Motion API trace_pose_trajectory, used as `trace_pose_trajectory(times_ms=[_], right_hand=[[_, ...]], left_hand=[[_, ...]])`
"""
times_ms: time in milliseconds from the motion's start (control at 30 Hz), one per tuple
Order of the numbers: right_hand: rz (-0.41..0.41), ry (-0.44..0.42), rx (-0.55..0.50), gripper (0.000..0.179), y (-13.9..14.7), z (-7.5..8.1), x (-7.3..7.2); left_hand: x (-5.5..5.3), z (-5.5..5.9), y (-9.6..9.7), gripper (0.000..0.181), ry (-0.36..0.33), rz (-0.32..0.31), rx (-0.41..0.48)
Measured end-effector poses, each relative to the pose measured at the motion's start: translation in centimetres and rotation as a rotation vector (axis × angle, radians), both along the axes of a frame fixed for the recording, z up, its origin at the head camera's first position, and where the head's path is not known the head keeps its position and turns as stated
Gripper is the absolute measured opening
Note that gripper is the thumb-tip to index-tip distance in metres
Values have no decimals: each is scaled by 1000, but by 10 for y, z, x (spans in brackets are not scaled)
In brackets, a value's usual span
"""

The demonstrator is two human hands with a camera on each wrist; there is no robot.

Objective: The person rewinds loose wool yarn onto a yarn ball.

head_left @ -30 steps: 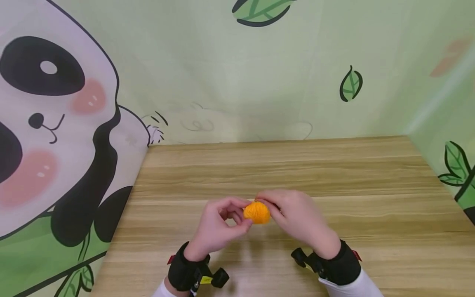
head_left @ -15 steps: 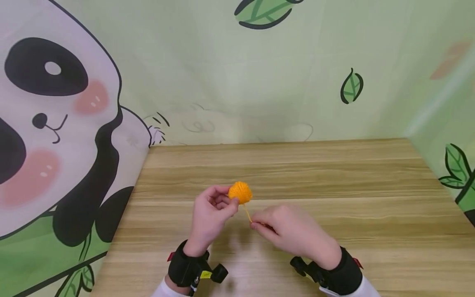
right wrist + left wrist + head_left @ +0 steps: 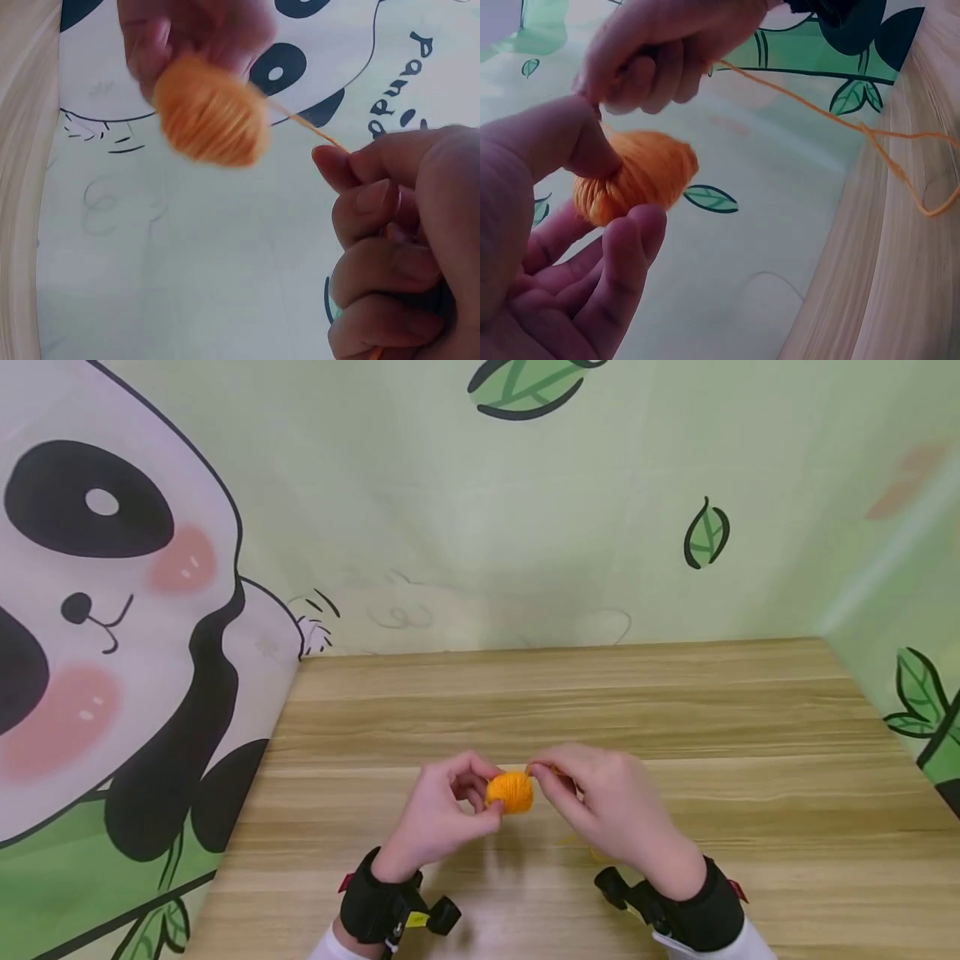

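Observation:
A small ball of orange yarn [image 3: 510,792] is held above the table by my left hand [image 3: 442,806], its thumb and fingers pinching the ball's left side. Close by on the right, my right hand [image 3: 611,793] pinches the yarn strand [image 3: 319,133] between thumb and forefinger, the other fingers curled. From the ball [image 3: 211,114] the strand runs straight to that pinch in the right wrist view. In the left wrist view a loose tail of yarn [image 3: 799,97] trails out of the right hand and bends in a loop over the table.
The wood-grain table [image 3: 675,710] spreads beneath both hands. Behind it and at the sides hangs a pale green backdrop [image 3: 420,485] printed with a panda [image 3: 150,635] and leaves. Each wrist carries a black strap with a camera.
Half a second ago the ball was farther up and left, with the right hand below it drawing the strand. Now the ball is lower, and the right hand has risen beside it.

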State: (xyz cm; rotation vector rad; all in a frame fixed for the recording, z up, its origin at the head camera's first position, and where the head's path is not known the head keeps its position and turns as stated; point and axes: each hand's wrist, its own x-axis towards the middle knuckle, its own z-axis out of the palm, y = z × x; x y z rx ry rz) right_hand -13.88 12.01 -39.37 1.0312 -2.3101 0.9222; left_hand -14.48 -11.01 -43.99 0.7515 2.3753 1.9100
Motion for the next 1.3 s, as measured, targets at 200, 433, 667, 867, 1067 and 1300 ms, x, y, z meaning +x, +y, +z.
trace_pose_trajectory(times_ms=[200, 433, 667, 867, 1067, 1300], right_hand=[[-70, 6, 8, 9, 0, -1, -4], [-108, -108, 91, 14, -2, -6, -5], [-48, -283, 300, 14, -6, -16, -11], [90, -324, 376, 13, -15, -22, -5], [173, -295, 372, 18, -20, -15, 6], [226, -213, 225, 15, -12, 2, 15]], left_hand=[[6, 6, 0, 25, 14, -153, 36], [7, 5, -3, 24, 14, -248, 115], [7, 7, -7, 23, -8, -179, 225], [6, 6, -8, 26, -76, -49, 353], [-1, 3, -8, 27, -61, 175, 332], [-8, -4, -8, 30, 26, 284, 102]])
